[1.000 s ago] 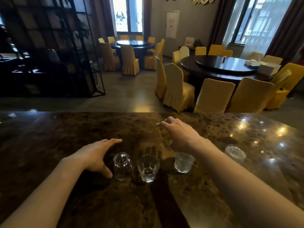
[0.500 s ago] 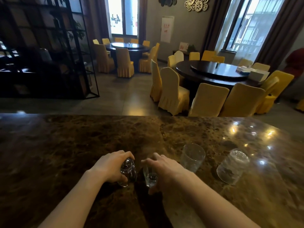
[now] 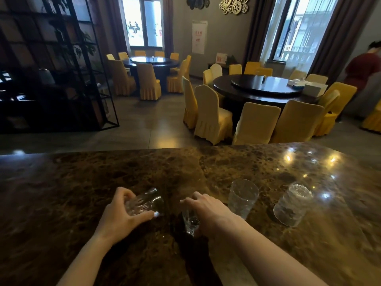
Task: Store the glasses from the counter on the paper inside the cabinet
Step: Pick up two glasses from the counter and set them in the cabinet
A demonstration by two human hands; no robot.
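Observation:
Clear glasses are on the dark marble counter (image 3: pixel 61 182). My left hand (image 3: pixel 121 215) grips a small clear glass (image 3: pixel 144 202), tilted and lifted off the counter. My right hand (image 3: pixel 208 211) is closed over the top of another small glass (image 3: pixel 190 222), whose thick base shows below my fingers. To the right stand two taller textured tumblers, one (image 3: pixel 243 198) just beside my right hand and one (image 3: pixel 292 204) farther right. The cabinet and the paper are not in view.
Beyond the counter's far edge lies a dining room with round dark tables (image 3: pixel 261 87) and yellow-covered chairs (image 3: pixel 210 114). A black metal shelf (image 3: pixel 61 65) stands at the left. A person in red (image 3: pixel 362 67) is at the far right.
Both hands have closed on the two small glasses. The left glass is now tipped and raised off the counter. The view has tilted up, showing more of the room.

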